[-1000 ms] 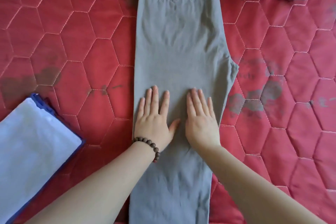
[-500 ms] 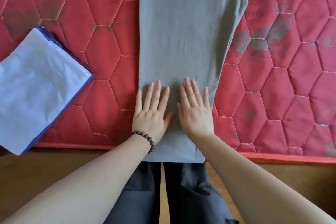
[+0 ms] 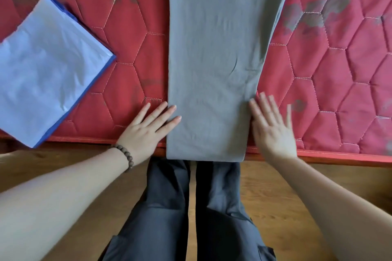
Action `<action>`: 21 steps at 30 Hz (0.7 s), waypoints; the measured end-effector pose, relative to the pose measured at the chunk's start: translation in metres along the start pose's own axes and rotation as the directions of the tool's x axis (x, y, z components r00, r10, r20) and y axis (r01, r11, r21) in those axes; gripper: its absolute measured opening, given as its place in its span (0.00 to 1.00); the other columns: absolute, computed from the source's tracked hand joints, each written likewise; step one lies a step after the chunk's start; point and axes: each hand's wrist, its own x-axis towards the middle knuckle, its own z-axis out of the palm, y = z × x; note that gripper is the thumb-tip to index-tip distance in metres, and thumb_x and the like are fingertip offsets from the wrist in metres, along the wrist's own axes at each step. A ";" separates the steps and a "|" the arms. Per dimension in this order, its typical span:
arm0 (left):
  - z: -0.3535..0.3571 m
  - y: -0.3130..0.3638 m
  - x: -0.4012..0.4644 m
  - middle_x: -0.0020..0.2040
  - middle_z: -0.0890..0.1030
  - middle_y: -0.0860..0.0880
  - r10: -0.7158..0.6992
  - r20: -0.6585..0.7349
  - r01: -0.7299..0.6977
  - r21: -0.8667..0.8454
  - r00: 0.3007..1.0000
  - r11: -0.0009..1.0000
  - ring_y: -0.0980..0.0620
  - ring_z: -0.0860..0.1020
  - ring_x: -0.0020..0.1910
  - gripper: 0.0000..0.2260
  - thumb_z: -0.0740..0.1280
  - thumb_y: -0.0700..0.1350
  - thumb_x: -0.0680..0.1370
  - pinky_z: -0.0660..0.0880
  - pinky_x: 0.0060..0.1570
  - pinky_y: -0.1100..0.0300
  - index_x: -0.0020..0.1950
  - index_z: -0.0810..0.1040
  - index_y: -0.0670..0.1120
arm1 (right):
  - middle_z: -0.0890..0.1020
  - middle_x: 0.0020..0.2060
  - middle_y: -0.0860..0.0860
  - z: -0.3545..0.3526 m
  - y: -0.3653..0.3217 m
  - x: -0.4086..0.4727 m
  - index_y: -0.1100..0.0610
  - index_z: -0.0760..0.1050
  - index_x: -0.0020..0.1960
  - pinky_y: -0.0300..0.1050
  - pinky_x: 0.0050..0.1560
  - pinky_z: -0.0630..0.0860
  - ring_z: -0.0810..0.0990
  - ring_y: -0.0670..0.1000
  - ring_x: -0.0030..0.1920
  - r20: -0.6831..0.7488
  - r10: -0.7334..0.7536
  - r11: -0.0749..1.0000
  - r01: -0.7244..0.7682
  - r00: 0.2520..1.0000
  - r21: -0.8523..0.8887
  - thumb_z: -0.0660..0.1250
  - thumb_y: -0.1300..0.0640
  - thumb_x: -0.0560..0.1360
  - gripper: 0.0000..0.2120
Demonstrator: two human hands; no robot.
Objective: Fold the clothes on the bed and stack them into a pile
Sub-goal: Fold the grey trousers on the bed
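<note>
On the red quilted mattress (image 3: 131,34) with hexagon stitching, seen from the head camera, long grey trousers folded lengthwise (image 3: 216,59) lie straight in front of the person, and their hem end hangs a little over the near edge of the bed. Both hands are released, with straight fingers. The left hand (image 3: 146,131) lies flat on the mattress at the left edge of the trousers, and its fingertips touch the cloth. The right hand (image 3: 271,127) is at the right edge, just beside the cloth; it is blurred, so I cannot tell if it presses down. Neither hand grasps anything.

To my judgement, the task is partly done. A folded pale blue garment with a darker blue edge (image 3: 46,70) is already finished and lies apart at the left, one corner over the bed edge. The trousers are only folded leg on leg; the cross folds and the stacking remain.

The mattress cover shows dark grey stains, mostly at the right. Below the bed is a brown wooden floor (image 3: 275,197), where the person stands in dark trousers (image 3: 169,207). A brown bead bracelet (image 3: 125,155) is on the left wrist.
</note>
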 end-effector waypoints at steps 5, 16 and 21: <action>-0.008 -0.018 0.027 0.79 0.56 0.44 0.108 -0.013 -0.106 0.099 0.994 0.989 0.43 0.52 0.78 0.34 0.53 0.29 0.73 0.50 0.75 0.41 0.79 0.56 0.46 | 0.54 0.78 0.52 -0.013 0.006 0.014 0.48 0.51 0.79 0.68 0.74 0.45 0.50 0.55 0.78 0.029 -0.025 0.998 0.027 0.999 -0.063 0.64 0.58 0.76 0.36; -0.027 0.002 0.018 0.78 0.57 0.52 0.446 0.261 -0.425 -0.136 0.856 0.895 0.47 0.49 0.78 0.28 0.56 0.42 0.75 0.47 0.77 0.46 0.76 0.64 0.56 | 0.54 0.77 0.48 -0.028 -0.013 -0.007 0.43 0.61 0.76 0.57 0.76 0.43 0.51 0.51 0.77 0.431 -0.614 0.744 0.667 0.661 0.037 0.69 0.56 0.72 0.35; -0.086 -0.014 0.065 0.51 0.85 0.49 -0.110 0.511 0.517 -0.855 0.852 0.031 0.50 0.81 0.55 0.12 0.61 0.40 0.79 0.76 0.58 0.55 0.49 0.85 0.45 | 0.84 0.37 0.45 -0.086 -0.018 0.050 0.55 0.82 0.45 0.31 0.44 0.76 0.82 0.45 0.41 0.592 -0.092 0.724 -0.354 0.801 0.592 0.60 0.61 0.78 0.12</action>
